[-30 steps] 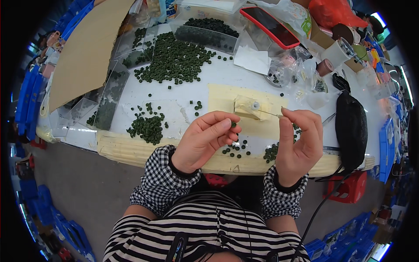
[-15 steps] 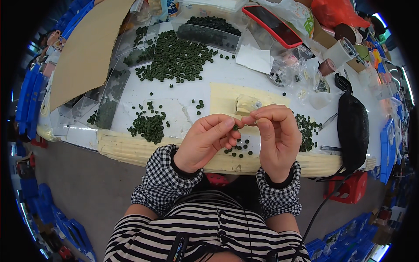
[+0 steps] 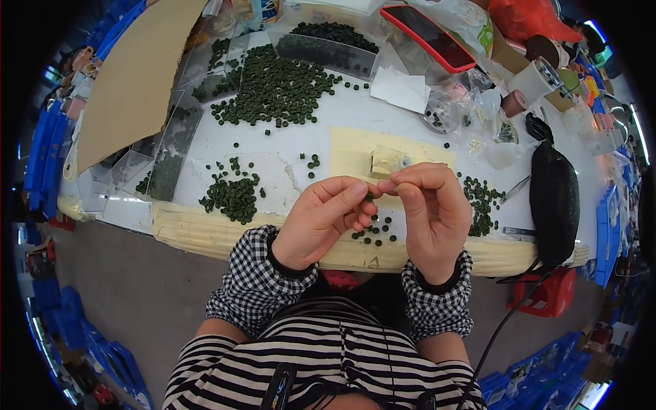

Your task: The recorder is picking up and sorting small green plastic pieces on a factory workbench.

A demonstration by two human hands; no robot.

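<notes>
Both hands meet over the table's near edge, fingertips almost touching. Between thumb and forefinger my left hand (image 3: 321,217) pinches a small dark green round piece (image 3: 369,197). My right hand (image 3: 434,215) is closed in a pinch beside it; whatever sits between its fingertips is too small to make out. Behind the fingers, a small cream block (image 3: 387,160) with a pale round end lies on a yellow sheet (image 3: 347,147). Several loose green pieces (image 3: 374,231) lie beneath the hands. Piles of similar pieces lie left (image 3: 232,198) and right (image 3: 482,205) of them.
A large heap of green pieces (image 3: 273,89) spreads at the back, by a clear bin (image 3: 324,55). Cardboard (image 3: 137,85) leans at left. A red-cased phone (image 3: 429,37), white paper (image 3: 400,89), a black pouch (image 3: 554,205) and tweezers (image 3: 516,188) lie toward the right.
The right fingertips have shifted very slightly while staying close to the left ones. Both hands otherwise keep their place, and the piles look the same.
</notes>
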